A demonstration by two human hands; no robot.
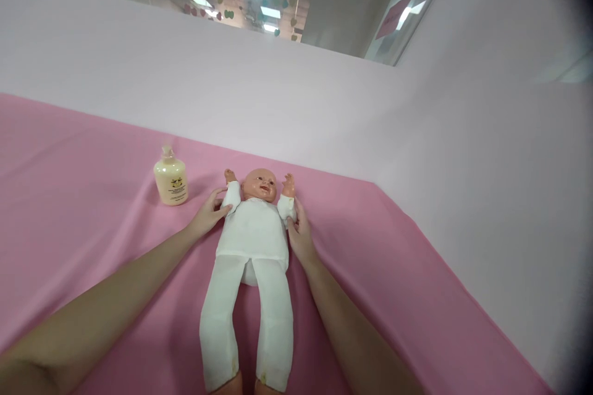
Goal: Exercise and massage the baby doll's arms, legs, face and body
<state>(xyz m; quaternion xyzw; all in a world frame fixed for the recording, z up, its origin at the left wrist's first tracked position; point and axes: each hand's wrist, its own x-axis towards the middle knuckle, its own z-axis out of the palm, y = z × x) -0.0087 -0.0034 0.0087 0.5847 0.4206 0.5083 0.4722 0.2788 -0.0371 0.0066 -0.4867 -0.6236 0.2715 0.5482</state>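
Observation:
A baby doll (254, 231) with a white cloth body lies on its back, head away from me and legs toward me. Its bare feet are cut off by the bottom edge of the view. Both of the doll's arms are bent upward beside its head. My left hand (210, 215) grips the doll's arm on the left, thumb in front and fingers behind. Around the doll's other upper arm, my right hand (300, 231) is closed, with some fingers hidden behind the sleeve.
A pump bottle (171, 180) of pale yellow liquid stands left of the doll. Pink cloth (361, 247) covers the table, with folds at the left. White walls (259, 105) rise behind and at the right. A window (278, 6) above shows ceiling lights.

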